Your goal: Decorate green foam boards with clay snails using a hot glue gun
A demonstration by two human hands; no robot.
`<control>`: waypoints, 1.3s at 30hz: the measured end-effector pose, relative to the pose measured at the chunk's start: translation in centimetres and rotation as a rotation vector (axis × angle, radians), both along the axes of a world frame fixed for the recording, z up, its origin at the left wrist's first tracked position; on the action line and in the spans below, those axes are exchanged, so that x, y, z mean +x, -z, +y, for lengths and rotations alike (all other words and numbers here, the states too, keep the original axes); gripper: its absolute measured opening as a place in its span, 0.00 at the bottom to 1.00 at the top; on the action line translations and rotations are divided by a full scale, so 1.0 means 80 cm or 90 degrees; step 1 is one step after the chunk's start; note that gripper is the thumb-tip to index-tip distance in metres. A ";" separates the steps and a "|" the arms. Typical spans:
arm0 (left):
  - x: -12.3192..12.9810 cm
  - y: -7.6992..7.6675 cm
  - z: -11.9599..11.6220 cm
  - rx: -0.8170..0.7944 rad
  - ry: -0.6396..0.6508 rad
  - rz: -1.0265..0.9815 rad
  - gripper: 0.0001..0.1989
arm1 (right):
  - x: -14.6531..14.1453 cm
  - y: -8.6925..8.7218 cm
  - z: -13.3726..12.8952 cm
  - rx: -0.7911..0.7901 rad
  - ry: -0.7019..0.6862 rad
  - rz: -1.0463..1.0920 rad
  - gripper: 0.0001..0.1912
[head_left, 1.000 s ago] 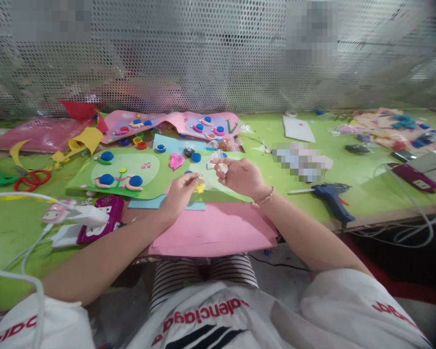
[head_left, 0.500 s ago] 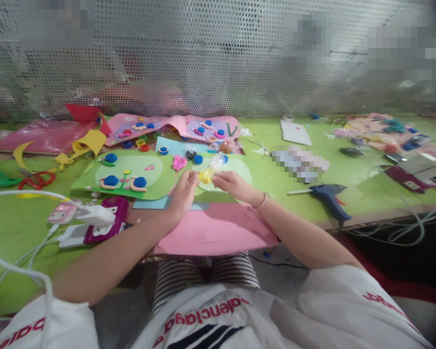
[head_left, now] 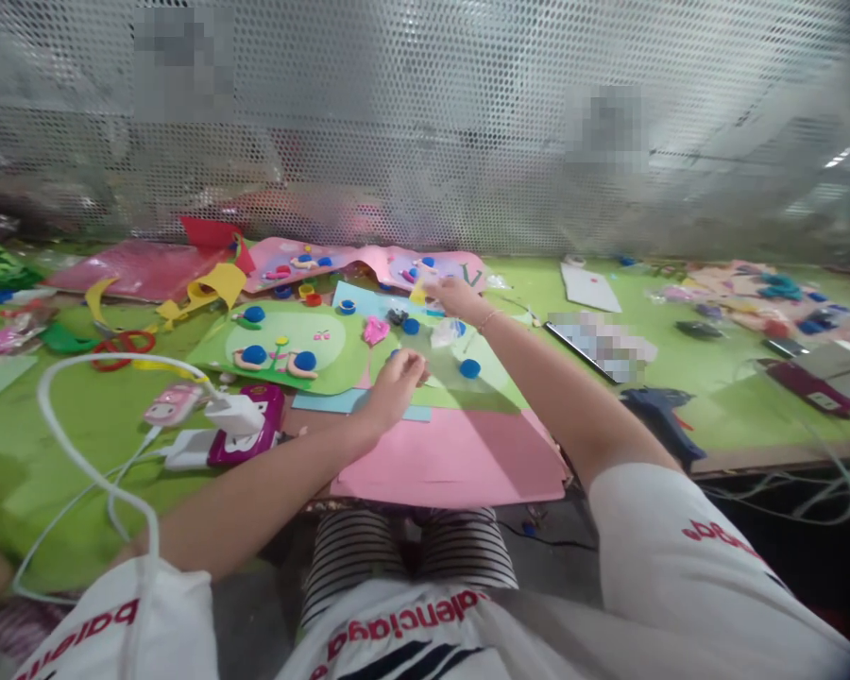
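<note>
My right hand (head_left: 454,297) reaches far over the sheets, its fingers closed on a soft yellow piece (head_left: 417,294) that seems to be in clear plastic. Close to me, my left hand (head_left: 400,380) hovers over the green sheet's right part, thumb and fingertips pressed together; anything between them is too small to make out. A blue round piece (head_left: 469,368) lies on the pale oval right of that hand. Beyond are another blue piece (head_left: 411,326), a crumpled clear bag (head_left: 446,332) and a pink lump (head_left: 376,330). Blue-and-beige snail-like shapes (head_left: 303,363) sit on the green sheet's left part.
A pink sheet (head_left: 453,463) lies at the near table edge. Scissors (head_left: 123,348) and plugged chargers (head_left: 245,425) with white cables are left. A phone (head_left: 587,345) and a glue gun (head_left: 662,420) lie right. A perforated metal screen (head_left: 397,123) stands behind.
My hands have parted: the right one has moved away from me with the yellow piece, while the left stays near with pinched fingers. A blue piece beneath the hands has come into view.
</note>
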State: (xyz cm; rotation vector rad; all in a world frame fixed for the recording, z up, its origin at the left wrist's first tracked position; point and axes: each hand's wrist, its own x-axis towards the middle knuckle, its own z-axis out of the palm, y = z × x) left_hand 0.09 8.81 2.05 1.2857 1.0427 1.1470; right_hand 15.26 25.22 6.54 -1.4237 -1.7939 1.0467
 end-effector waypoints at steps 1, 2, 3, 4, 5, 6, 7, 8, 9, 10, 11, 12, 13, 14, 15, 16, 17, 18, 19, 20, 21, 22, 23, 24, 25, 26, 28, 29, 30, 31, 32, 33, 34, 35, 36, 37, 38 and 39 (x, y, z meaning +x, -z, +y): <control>0.000 0.001 0.001 0.001 0.002 0.004 0.06 | -0.009 0.000 0.002 0.043 -0.001 -0.055 0.15; 0.001 0.003 0.002 0.003 0.002 0.008 0.05 | -0.017 0.000 0.003 0.095 -0.003 -0.118 0.11; 0.001 0.005 0.003 0.006 0.001 0.014 0.05 | -0.026 0.000 0.003 0.150 -0.010 -0.177 0.09; 0.001 0.007 0.004 0.011 0.000 0.019 0.04 | -0.035 0.000 0.001 0.194 -0.028 -0.219 0.09; 0.001 0.009 0.005 0.018 -0.001 0.022 0.04 | -0.044 0.000 -0.001 0.232 -0.064 -0.264 0.11; 0.001 0.010 0.006 0.027 -0.003 0.023 0.04 | -0.054 0.002 -0.003 0.259 -0.111 -0.307 0.13; 0.001 0.012 0.007 0.036 -0.006 0.025 0.03 | -0.064 0.004 -0.005 0.271 -0.165 -0.346 0.13; 0.000 0.013 0.007 0.044 -0.011 0.028 0.03 | -0.073 0.007 -0.007 0.291 -0.226 -0.413 0.15; 0.000 0.013 0.007 0.052 -0.018 0.032 0.02 | -0.081 0.011 -0.008 0.292 -0.259 -0.452 0.15; -0.001 0.014 0.008 0.060 -0.029 0.035 0.02 | -0.089 0.015 -0.008 0.288 -0.279 -0.486 0.16; -0.002 0.014 0.008 0.068 -0.039 0.037 0.03 | -0.095 0.019 -0.007 0.279 -0.285 -0.513 0.16; -0.002 0.014 0.008 0.077 -0.049 0.036 0.04 | -0.100 0.022 -0.005 0.262 -0.279 -0.524 0.15; -0.002 0.014 0.009 0.088 -0.060 0.034 0.05 | -0.103 0.024 -0.004 0.248 -0.274 -0.537 0.14; -0.002 0.014 0.010 0.100 -0.069 0.030 0.06 | -0.105 0.026 -0.002 0.237 -0.268 -0.546 0.13; -0.002 0.015 0.010 0.114 -0.080 0.026 0.06 | -0.106 0.026 -0.002 0.229 -0.260 -0.549 0.11; -0.003 0.016 0.011 0.133 -0.096 0.027 0.06 | -0.106 0.025 -0.002 0.228 -0.250 -0.546 0.10; -0.003 0.016 0.012 0.161 -0.124 0.034 0.06 | -0.104 0.023 -0.004 0.232 -0.239 -0.535 0.09; -0.004 0.017 0.012 0.197 -0.166 0.047 0.06 | -0.101 0.021 -0.008 0.240 -0.230 -0.519 0.08; -0.005 0.017 0.013 0.238 -0.221 0.061 0.07 | -0.097 0.019 -0.014 0.250 -0.226 -0.498 0.07; -0.007 0.018 0.014 0.280 -0.287 0.074 0.10 | -0.091 0.016 -0.021 0.259 -0.227 -0.473 0.06; -0.009 0.018 0.015 0.316 -0.352 0.085 0.13 | -0.083 0.013 -0.031 0.264 -0.237 -0.448 0.06; -0.010 0.019 0.017 0.340 -0.407 0.094 0.18 | -0.074 0.011 -0.042 0.262 -0.252 -0.424 0.06; -0.011 0.019 0.018 0.350 -0.441 0.099 0.22 | -0.065 0.009 -0.054 0.259 -0.258 -0.403 0.06; -0.012 0.020 0.019 0.343 -0.452 0.101 0.25 | -0.054 0.008 -0.067 0.260 -0.262 -0.382 0.05; -0.012 0.021 0.021 0.321 -0.436 0.096 0.26 | -0.044 0.007 -0.080 0.262 -0.255 -0.362 0.04; -0.011 0.022 0.021 0.283 -0.393 0.086 0.25 | -0.034 0.007 -0.093 0.264 -0.246 -0.331 0.05; -0.008 0.022 0.020 0.176 -0.264 0.044 0.21 | -0.015 0.007 -0.118 0.258 -0.224 -0.199 0.07; -0.006 0.022 0.019 0.126 -0.202 0.022 0.21 | -0.006 0.007 -0.128 0.256 -0.222 -0.155 0.09; -0.005 0.020 0.018 0.088 -0.152 0.002 0.21 | 0.002 0.007 -0.136 0.254 -0.230 -0.118 0.10; -0.004 0.019 0.016 0.067 -0.123 -0.013 0.22 | 0.009 0.007 -0.142 0.251 -0.244 -0.088 0.11; -0.003 0.016 0.014 0.060 -0.109 -0.026 0.23 | 0.017 0.008 -0.146 0.247 -0.262 -0.059 0.11; -0.003 0.014 0.012 0.059 -0.101 -0.038 0.23 | 0.023 0.009 -0.149 0.240 -0.278 -0.028 0.11; -0.003 0.012 0.010 0.060 -0.093 -0.046 0.23 | 0.028 0.011 -0.150 0.234 -0.289 0.002 0.12; -0.003 0.010 0.009 0.060 -0.084 -0.050 0.23 | 0.033 0.013 -0.149 0.231 -0.291 0.026 0.12; -0.004 0.009 0.008 0.061 -0.077 -0.049 0.22 | 0.036 0.016 -0.149 0.229 -0.288 0.039 0.12; -0.004 0.008 0.008 0.064 -0.072 -0.042 0.21 | 0.038 0.018 -0.147 0.229 -0.284 0.038 0.12; -0.004 0.008 0.007 0.067 -0.067 -0.034 0.20 | 0.038 0.020 -0.146 0.229 -0.281 0.029 0.12; -0.004 0.008 0.007 0.067 -0.063 -0.024 0.20 | 0.039 0.022 -0.146 0.230 -0.281 0.019 0.11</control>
